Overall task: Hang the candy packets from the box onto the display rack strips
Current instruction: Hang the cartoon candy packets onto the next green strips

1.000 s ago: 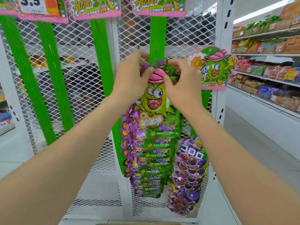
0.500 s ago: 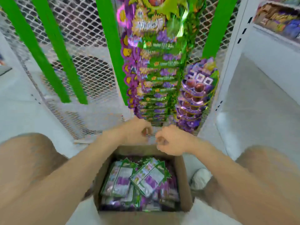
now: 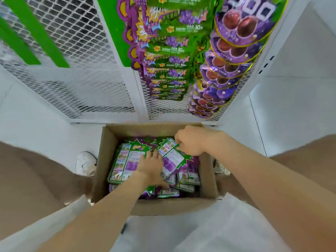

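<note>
In the cardboard box [image 3: 101, 153] near the rack [image 3: 138, 99], the right hand [image 3: 190, 140] pinches a candy packet [image 3: 172, 159] in curled fingers while the left hand [image 3: 151, 165] rests on the pile [image 3: 125, 160] (its grip unclear), and slippery neighbours could lift out too.

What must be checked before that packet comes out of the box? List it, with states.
1. Grip: right hand pinches the packet by its top edge: ok.
2. Only one packet pinched: cannot tell.
3. The left hand clear of that packet: cannot tell; it rests on the pile beside it.
4. The box open, nothing above it: ok.
5. A bare green strip free on the rack: ok.
</note>
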A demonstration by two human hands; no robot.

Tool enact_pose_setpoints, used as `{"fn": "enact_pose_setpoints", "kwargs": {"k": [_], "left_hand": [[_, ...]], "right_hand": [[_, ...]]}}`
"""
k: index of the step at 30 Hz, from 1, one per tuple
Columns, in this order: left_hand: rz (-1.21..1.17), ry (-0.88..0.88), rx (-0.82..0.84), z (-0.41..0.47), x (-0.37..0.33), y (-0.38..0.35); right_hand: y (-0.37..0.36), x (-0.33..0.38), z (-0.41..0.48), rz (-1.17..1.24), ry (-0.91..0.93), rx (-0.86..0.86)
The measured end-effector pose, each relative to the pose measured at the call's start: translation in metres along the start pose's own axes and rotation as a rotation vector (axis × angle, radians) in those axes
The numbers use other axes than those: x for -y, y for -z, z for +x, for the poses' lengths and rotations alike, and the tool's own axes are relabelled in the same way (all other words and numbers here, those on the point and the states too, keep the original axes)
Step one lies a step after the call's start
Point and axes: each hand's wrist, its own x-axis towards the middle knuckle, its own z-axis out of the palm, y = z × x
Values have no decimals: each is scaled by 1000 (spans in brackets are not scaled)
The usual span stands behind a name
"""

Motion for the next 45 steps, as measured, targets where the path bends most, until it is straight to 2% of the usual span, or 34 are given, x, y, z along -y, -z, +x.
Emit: {"fn": "enact_pose_setpoints", "kwargs": {"k": [2,4,7,9,11,14,16,18,20,23,26,29,31,33,35,37,41,45], "left_hand": [[-44,-71,-75,4,-6,12],[-230,-164,-88,7,-5,24],[-366,-249,-165,0,6,48],[-488,-273,-220,-3,19,66],[-633,-278,-260,-14,34,93],[-974,-226,-299,-43,55,135],[-1178,-184,-336,-56,63,151],[-1299,-176,-389,-64,71,160],[-1381,-162,-431,-73,77,169],[-1508,-167,-477,-86,83,183],[-1633,-137,-532,-102,86,202],[-1541,-80,-659,-131,81,239],[-1413,-50,-895,-157,75,273],[-1234,-109,-1164,-185,68,309],[-1059,-205,-1396,-207,63,346],[-898,-263,-1545,-228,55,388],[-619,-368,-1728,-260,44,467],[-658,-313,-1631,-276,38,531]], "right_hand": [[7,-8,3,-21,-20,-30],[8,-14,5,-16,-54,-53],[8,-23,1,-7,-112,5],[11,-29,-7,97,-119,25],[19,-32,-16,272,-98,-26],[33,-39,-27,472,-167,-204],[45,-48,-35,684,-261,-442],[55,-56,-45,918,-343,-694],[63,-56,-58,1115,-374,-775],[71,-43,-72,1325,-172,-789],[89,-24,-88,1235,19,-938],[116,-7,-110,1020,75,-1089],[142,4,-130,937,91,-1244],[173,12,-151,885,103,-1371],[209,15,-167,807,127,-1435],[243,16,-180,722,117,-1460],[307,21,-204,456,-113,-1525],[360,31,-230,281,-202,-1636]]}}
